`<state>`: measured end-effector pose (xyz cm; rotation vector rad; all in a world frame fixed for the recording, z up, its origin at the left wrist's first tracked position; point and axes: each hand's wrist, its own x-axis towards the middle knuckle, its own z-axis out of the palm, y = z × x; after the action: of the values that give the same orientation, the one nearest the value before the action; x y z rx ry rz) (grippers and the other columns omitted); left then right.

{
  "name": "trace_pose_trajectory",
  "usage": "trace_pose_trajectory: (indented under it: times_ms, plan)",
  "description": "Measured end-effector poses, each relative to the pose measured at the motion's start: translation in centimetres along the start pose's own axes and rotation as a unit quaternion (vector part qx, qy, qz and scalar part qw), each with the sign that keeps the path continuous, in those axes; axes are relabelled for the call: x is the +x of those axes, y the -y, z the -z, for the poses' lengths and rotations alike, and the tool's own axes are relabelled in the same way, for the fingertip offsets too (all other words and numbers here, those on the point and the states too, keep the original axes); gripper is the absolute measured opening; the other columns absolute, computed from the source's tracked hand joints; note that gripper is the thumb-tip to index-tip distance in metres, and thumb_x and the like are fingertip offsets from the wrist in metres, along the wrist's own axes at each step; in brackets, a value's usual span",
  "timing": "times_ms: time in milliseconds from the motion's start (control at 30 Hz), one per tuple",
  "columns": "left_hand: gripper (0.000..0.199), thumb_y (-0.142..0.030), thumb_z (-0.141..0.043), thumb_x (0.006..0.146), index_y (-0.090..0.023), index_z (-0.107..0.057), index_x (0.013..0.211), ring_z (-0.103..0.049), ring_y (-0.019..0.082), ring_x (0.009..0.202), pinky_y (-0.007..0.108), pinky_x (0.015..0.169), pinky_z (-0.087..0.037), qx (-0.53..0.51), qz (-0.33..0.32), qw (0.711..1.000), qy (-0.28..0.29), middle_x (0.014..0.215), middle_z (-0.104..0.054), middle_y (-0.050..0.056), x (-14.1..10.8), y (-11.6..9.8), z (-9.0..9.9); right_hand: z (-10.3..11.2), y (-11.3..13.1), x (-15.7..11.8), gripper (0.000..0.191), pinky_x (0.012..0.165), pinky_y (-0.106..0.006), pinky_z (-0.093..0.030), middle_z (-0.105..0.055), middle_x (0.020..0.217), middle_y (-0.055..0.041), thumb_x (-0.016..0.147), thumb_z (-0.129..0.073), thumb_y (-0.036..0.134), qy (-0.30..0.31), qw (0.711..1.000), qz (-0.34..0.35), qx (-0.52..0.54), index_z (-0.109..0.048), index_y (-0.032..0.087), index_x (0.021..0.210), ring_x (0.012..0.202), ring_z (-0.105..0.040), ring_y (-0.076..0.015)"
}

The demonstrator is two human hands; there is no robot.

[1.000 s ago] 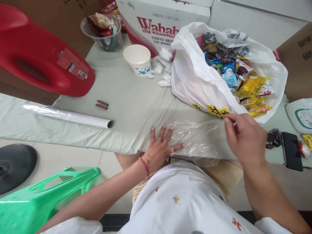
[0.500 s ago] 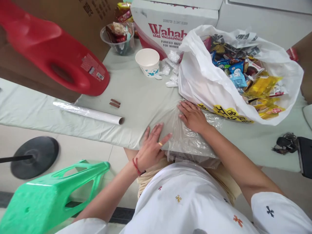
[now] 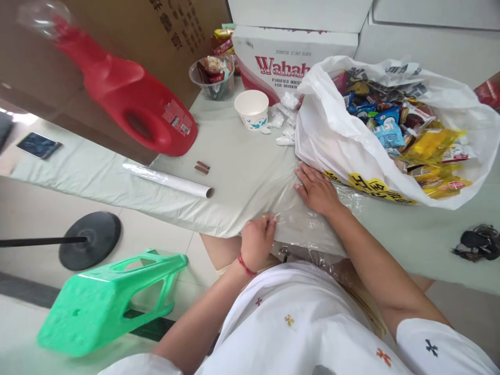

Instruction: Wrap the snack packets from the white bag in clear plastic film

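At the desk's near edge, a plastic sheet was pressed under the flattened right hand; whether it was pinched by the curled left hand could not be told. Probably light, limp and slippery, it seemed best gripped by an edge. Transparent, glossy creases were shown.

From here I'm watching the desk carrying a red jug left, a white bag right, clear plastic near.

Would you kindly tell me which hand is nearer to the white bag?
Right. The right hand lies beside the white bag; the left hand is farther off, at the near edge of the table.
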<state>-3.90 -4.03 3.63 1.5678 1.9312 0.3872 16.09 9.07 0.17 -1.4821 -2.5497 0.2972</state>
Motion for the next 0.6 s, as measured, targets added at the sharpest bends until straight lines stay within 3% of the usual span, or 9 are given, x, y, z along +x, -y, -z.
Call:
trace_pose_trajectory:
  times_ms: [67, 133, 233, 367, 433, 500, 567, 600]
  plan:
    - [0.037, -0.044, -0.041, 0.105, -0.022, -0.062, 0.086, -0.058, 0.017, 0.058, 0.027, 0.064, -0.043, -0.103, 0.034, 0.994, -0.011, 0.059, -0.060, -0.002, 0.2, 1.0, 0.9, 0.0, -0.1, 0.0, 0.060, 0.121, -0.054, -0.037, -0.028, 0.175, -0.0099, 0.110, -0.034, 0.045, -0.005, 1.000, 0.003, 0.007, -0.045, 0.017, 0.162, 0.155, -0.038, -0.0323]
    - [0.040, -0.049, -0.042, 0.104, -0.022, -0.058, 0.079, -0.050, 0.015, 0.053, 0.026, 0.059, -0.038, -0.131, 0.057, 0.989, -0.023, 0.052, -0.050, -0.005, 0.3, 1.4, 1.3, -0.1, -0.2, 0.0, 0.060, 0.121, -0.054, -0.037, -0.027, 0.175, -0.0100, 0.110, -0.034, 0.044, -0.010, 1.000, 0.004, 0.011, -0.045, 0.017, 0.162, 0.154, -0.039, -0.0322]
    - [0.038, -0.047, -0.050, 0.100, -0.022, -0.057, 0.073, -0.052, 0.016, 0.057, 0.027, 0.060, -0.034, -0.015, 0.095, 0.995, -0.037, 0.054, -0.051, -0.003, 0.1, 1.4, 1.3, -0.3, -0.3, 0.0, 0.059, 0.120, -0.053, -0.039, -0.028, 0.175, -0.0100, 0.110, -0.036, 0.043, -0.015, 1.000, 0.001, 0.013, -0.044, 0.017, 0.162, 0.154, -0.040, -0.0324]
    - [0.030, -0.046, -0.054, 0.099, -0.023, -0.066, 0.085, -0.065, 0.024, 0.071, 0.030, 0.064, -0.040, 0.162, 0.143, 0.976, -0.006, 0.072, -0.066, 0.004, -1.0, 1.9, 2.0, -0.6, -0.2, 0.1, 0.057, 0.120, -0.055, -0.038, -0.029, 0.175, -0.0099, 0.110, -0.036, 0.043, -0.017, 1.000, -0.003, 0.013, -0.048, 0.019, 0.160, 0.153, -0.041, -0.0335]
    - [0.027, -0.043, -0.054, 0.099, -0.021, -0.069, 0.098, -0.068, 0.027, 0.085, 0.035, 0.073, -0.048, 0.186, 0.109, 0.974, -0.065, 0.093, -0.070, 0.009, -1.8, 1.7, 3.0, -0.7, -0.1, 0.2, 0.057, 0.121, -0.056, -0.037, -0.029, 0.175, -0.0096, 0.110, -0.035, 0.043, -0.017, 1.000, -0.008, 0.015, -0.049, 0.019, 0.160, 0.153, -0.040, -0.0338]
    - [0.028, -0.038, -0.054, 0.099, -0.017, -0.069, 0.109, -0.067, 0.031, 0.102, 0.042, 0.088, -0.052, 0.178, 0.037, 0.968, -0.175, 0.110, -0.068, 0.015, -2.6, -0.1, 3.9, -0.8, 0.0, 0.2, 0.057, 0.121, -0.057, -0.037, -0.029, 0.175, -0.0093, 0.110, -0.034, 0.043, -0.014, 1.000, -0.010, 0.015, -0.049, 0.019, 0.160, 0.153, -0.040, -0.0341]
    - [0.029, -0.036, -0.053, 0.101, -0.015, -0.068, 0.114, -0.063, 0.033, 0.115, 0.048, 0.101, -0.051, 0.138, -0.054, 0.955, -0.257, 0.115, -0.065, 0.018, -3.1, -3.5, 4.0, -0.9, -0.1, 0.3, 0.057, 0.121, -0.057, -0.036, -0.029, 0.175, -0.0092, 0.110, -0.034, 0.043, -0.012, 1.000, -0.009, 0.014, -0.049, 0.020, 0.159, 0.153, -0.039, -0.0343]
    - [0.028, -0.034, -0.051, 0.103, -0.016, -0.067, 0.116, -0.062, 0.031, 0.117, 0.047, 0.103, -0.051, 0.101, -0.105, 0.955, -0.260, 0.118, -0.065, 0.017, -3.2, -5.7, 3.5, -0.9, -0.2, 0.2, 0.056, 0.121, -0.057, -0.037, -0.028, 0.175, -0.0091, 0.110, -0.033, 0.042, -0.012, 1.000, -0.009, 0.015, -0.050, 0.020, 0.159, 0.154, -0.039, -0.0343]
